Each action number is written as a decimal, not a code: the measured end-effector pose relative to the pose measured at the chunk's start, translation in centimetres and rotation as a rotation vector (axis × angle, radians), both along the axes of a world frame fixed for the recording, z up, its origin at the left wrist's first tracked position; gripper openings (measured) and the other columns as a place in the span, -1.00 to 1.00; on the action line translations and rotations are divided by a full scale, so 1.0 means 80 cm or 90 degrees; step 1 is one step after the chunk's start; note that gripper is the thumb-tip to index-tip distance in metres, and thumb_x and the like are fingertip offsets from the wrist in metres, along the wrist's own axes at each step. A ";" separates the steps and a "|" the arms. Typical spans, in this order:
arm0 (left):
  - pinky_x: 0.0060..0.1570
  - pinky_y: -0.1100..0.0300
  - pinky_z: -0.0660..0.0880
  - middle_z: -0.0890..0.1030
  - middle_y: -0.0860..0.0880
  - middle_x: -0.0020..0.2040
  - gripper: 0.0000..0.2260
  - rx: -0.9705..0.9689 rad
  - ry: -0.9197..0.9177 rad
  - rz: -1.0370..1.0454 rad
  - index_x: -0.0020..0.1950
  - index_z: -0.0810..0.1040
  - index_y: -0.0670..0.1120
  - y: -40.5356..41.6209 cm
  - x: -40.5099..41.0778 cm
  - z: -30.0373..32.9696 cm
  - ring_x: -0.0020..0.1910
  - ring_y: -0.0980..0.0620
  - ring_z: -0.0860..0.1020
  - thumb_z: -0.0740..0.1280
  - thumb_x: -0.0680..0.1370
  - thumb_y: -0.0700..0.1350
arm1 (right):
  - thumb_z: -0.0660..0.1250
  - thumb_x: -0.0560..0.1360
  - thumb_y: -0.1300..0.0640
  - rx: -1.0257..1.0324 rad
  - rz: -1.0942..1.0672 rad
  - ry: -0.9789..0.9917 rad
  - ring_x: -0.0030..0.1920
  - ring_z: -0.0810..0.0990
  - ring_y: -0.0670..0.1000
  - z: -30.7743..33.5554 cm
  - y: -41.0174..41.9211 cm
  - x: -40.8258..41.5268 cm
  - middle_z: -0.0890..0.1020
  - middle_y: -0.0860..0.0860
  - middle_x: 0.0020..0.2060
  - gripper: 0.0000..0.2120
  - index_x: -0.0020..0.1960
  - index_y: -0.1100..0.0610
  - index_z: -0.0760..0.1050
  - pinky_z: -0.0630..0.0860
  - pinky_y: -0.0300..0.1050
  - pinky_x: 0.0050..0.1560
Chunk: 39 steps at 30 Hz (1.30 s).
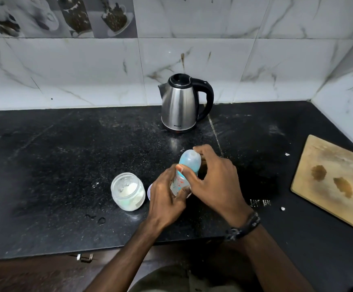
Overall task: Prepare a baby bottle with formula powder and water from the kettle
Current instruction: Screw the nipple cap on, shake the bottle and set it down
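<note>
A clear baby bottle (179,182) with coloured print and a translucent blue cap (189,160) leans a little to the right above the black counter (55,165). My left hand (166,197) grips the bottle's body from the left. My right hand (213,178) curls around the cap from the right. An open glass jar (128,191) with white formula powder stands just left of my left hand. The steel kettle (181,106), with black lid and handle, stands at the back against the tiled wall.
A wooden cutting board (331,182) lies at the right edge of the counter. A pale round lid (149,191) peeks out behind my left hand. Water drops (99,220) and white crumbs (282,208) dot the counter.
</note>
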<state>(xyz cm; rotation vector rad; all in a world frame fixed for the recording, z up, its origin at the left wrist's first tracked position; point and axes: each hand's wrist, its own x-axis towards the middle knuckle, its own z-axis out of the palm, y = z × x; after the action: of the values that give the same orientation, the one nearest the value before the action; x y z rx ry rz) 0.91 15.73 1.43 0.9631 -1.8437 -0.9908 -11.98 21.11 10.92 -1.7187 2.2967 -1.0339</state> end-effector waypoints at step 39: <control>0.13 0.08 0.61 0.66 0.07 0.15 -0.47 -0.004 0.068 -0.033 0.30 0.63 -0.08 -0.004 -0.004 0.000 0.14 0.07 0.65 0.56 0.37 0.04 | 0.56 0.41 0.23 0.010 0.134 -0.504 -0.01 0.72 0.00 -0.073 -0.002 -0.023 0.73 0.00 -0.04 -0.60 0.18 0.04 0.54 0.66 -0.07 -0.02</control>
<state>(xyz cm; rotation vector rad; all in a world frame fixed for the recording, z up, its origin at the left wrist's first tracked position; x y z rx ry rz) 0.56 15.45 1.45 0.8473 -1.7894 -1.0470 -13.83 20.95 5.10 -1.1867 1.5832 -1.3259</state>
